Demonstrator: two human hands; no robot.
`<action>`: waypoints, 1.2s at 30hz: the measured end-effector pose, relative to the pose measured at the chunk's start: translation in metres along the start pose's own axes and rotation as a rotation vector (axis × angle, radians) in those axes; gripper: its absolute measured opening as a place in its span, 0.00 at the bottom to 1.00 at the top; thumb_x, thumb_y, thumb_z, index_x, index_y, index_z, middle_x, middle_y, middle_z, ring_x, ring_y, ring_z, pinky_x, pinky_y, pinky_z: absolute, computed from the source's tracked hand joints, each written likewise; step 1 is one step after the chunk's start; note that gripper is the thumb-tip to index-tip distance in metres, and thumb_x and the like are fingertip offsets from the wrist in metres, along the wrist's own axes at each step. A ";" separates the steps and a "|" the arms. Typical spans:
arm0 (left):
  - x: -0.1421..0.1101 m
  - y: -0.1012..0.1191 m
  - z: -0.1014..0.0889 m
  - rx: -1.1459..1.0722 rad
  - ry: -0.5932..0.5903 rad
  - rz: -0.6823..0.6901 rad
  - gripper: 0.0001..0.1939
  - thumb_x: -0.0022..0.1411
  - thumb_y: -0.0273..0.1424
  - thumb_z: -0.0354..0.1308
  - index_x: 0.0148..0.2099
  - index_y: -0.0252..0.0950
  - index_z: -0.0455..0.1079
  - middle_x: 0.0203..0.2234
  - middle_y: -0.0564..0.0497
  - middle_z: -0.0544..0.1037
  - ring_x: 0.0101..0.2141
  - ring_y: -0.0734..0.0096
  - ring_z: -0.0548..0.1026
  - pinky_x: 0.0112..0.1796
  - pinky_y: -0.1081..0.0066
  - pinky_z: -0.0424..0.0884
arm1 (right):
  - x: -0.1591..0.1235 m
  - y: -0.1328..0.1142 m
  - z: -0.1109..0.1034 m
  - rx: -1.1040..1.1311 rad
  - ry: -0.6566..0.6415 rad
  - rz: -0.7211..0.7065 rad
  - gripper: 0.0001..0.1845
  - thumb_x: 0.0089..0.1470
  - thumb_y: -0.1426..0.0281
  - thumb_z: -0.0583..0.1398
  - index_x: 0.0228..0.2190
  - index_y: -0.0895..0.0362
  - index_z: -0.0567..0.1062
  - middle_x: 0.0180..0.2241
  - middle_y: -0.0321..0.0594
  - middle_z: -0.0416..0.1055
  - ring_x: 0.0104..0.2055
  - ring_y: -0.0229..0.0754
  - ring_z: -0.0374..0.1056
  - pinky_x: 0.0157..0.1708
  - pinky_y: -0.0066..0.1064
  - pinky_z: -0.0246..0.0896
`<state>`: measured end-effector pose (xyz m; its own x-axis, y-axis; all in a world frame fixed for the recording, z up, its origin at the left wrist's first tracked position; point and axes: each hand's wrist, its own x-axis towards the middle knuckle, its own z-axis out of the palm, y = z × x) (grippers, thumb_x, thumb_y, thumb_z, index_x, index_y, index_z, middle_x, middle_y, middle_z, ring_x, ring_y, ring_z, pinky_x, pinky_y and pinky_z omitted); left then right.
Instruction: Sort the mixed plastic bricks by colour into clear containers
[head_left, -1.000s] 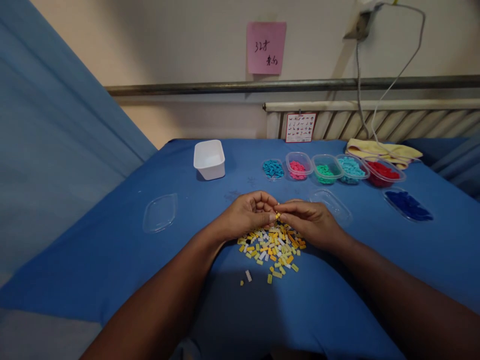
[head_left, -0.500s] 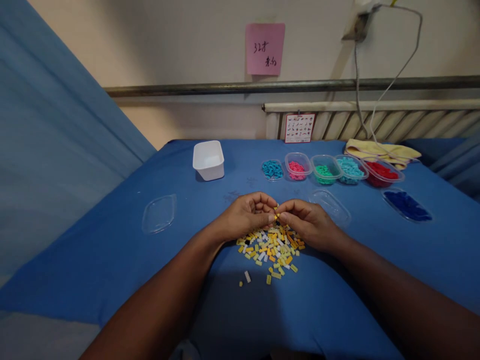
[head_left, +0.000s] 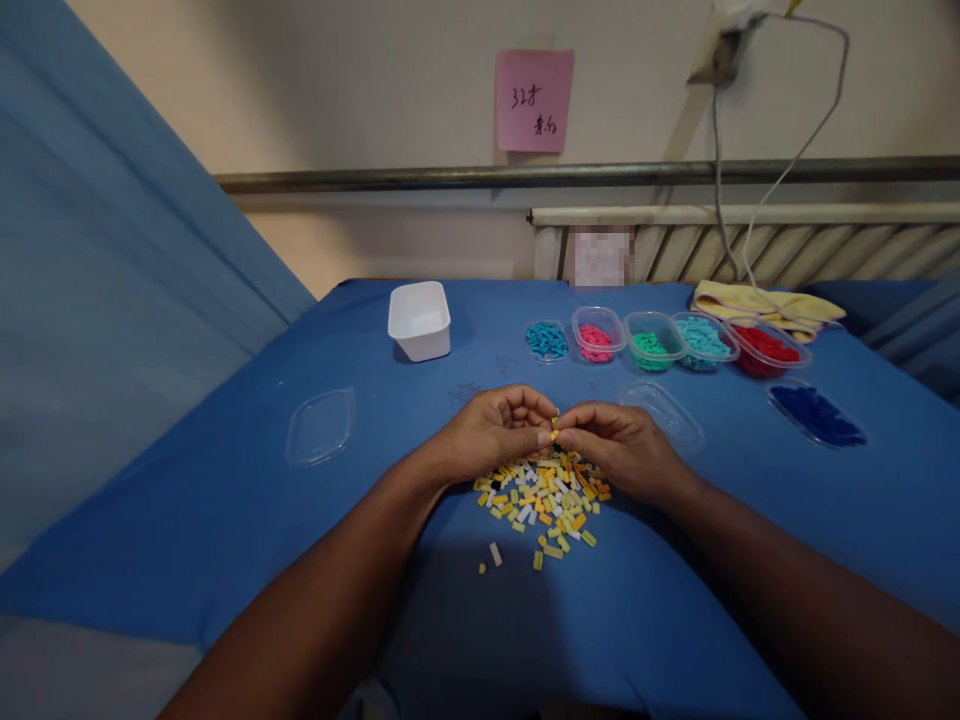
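Note:
Fingertip to fingertip, my two hands meet over a loose pile of small toy building bricks point(head_left: 544, 500) in yellow, white and orange. My left hand point(head_left: 499, 432) pinches a small yellow brick point(head_left: 555, 436) between thumb and fingers. The same little yellow piece is gripped from the other side by my right hand point(head_left: 626, 445). Whether it is one brick or a few joined ones is hidden by the fingers. Nearer to me, a white brick point(head_left: 495, 554) and a tiny yellow one point(head_left: 482, 568) lie apart from the pile.
Behind stand a white tub point(head_left: 420, 320) and clear containers of teal point(head_left: 547, 341), pink point(head_left: 597, 343), green point(head_left: 651, 350), light blue point(head_left: 703, 340) and red bricks point(head_left: 766, 345). Dark blue bricks point(head_left: 817, 413) lie right. Clear lids point(head_left: 321, 428) and a yellow cloth point(head_left: 765, 300) are also there.
Both hands stay in nearly the same place, fingertips together on the yellow brick. The whole view has shifted very slightly; the bricks and containers look unchanged.

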<state>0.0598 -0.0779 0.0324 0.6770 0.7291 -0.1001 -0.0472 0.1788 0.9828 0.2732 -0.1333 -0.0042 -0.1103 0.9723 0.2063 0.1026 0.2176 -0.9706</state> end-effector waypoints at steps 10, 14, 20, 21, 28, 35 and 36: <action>-0.002 -0.003 -0.001 -0.014 -0.002 0.001 0.21 0.55 0.36 0.79 0.45 0.32 0.76 0.31 0.51 0.80 0.31 0.75 0.78 0.38 0.72 0.76 | -0.003 -0.004 -0.001 -0.061 -0.034 -0.114 0.08 0.61 0.60 0.69 0.37 0.51 0.86 0.37 0.37 0.83 0.38 0.42 0.78 0.42 0.35 0.74; -0.002 0.001 -0.003 -0.017 -0.012 -0.004 0.22 0.55 0.36 0.79 0.45 0.32 0.76 0.29 0.52 0.80 0.30 0.76 0.78 0.36 0.73 0.75 | -0.005 -0.001 0.002 0.026 -0.044 -0.100 0.09 0.62 0.60 0.69 0.40 0.51 0.84 0.38 0.39 0.83 0.40 0.43 0.79 0.43 0.36 0.76; -0.003 0.006 -0.006 0.025 -0.027 -0.020 0.20 0.56 0.35 0.78 0.46 0.32 0.76 0.29 0.52 0.80 0.29 0.76 0.78 0.35 0.74 0.74 | -0.007 0.002 0.002 -0.008 -0.047 -0.100 0.08 0.63 0.62 0.68 0.41 0.50 0.85 0.39 0.38 0.84 0.39 0.43 0.79 0.42 0.36 0.76; -0.003 0.006 -0.006 0.026 -0.039 -0.020 0.20 0.57 0.35 0.78 0.46 0.32 0.76 0.30 0.52 0.80 0.29 0.76 0.78 0.35 0.73 0.74 | -0.006 0.003 0.001 -0.034 -0.037 -0.098 0.08 0.63 0.62 0.68 0.41 0.50 0.85 0.38 0.37 0.84 0.38 0.42 0.79 0.41 0.36 0.75; -0.001 0.000 -0.006 0.023 -0.068 -0.020 0.21 0.58 0.35 0.77 0.48 0.32 0.74 0.31 0.51 0.81 0.30 0.75 0.79 0.37 0.71 0.77 | -0.004 0.004 -0.005 -0.165 -0.050 -0.189 0.09 0.65 0.60 0.67 0.43 0.49 0.86 0.42 0.40 0.83 0.43 0.46 0.79 0.46 0.40 0.73; -0.001 0.001 -0.005 0.027 -0.059 -0.014 0.22 0.57 0.36 0.78 0.46 0.32 0.74 0.30 0.52 0.80 0.29 0.75 0.79 0.35 0.72 0.76 | -0.005 0.008 -0.003 -0.119 -0.002 -0.102 0.08 0.63 0.60 0.69 0.40 0.51 0.84 0.37 0.37 0.83 0.38 0.42 0.78 0.41 0.35 0.72; 0.000 0.001 -0.004 0.026 -0.057 -0.017 0.22 0.57 0.36 0.78 0.46 0.32 0.74 0.30 0.52 0.80 0.29 0.76 0.79 0.35 0.72 0.76 | -0.005 0.009 -0.003 -0.112 0.001 -0.096 0.09 0.62 0.60 0.70 0.40 0.51 0.84 0.36 0.37 0.83 0.38 0.42 0.78 0.40 0.34 0.72</action>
<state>0.0562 -0.0752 0.0327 0.7181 0.6874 -0.1090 -0.0164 0.1733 0.9847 0.2778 -0.1363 -0.0140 -0.1239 0.9465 0.2978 0.2012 0.3179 -0.9265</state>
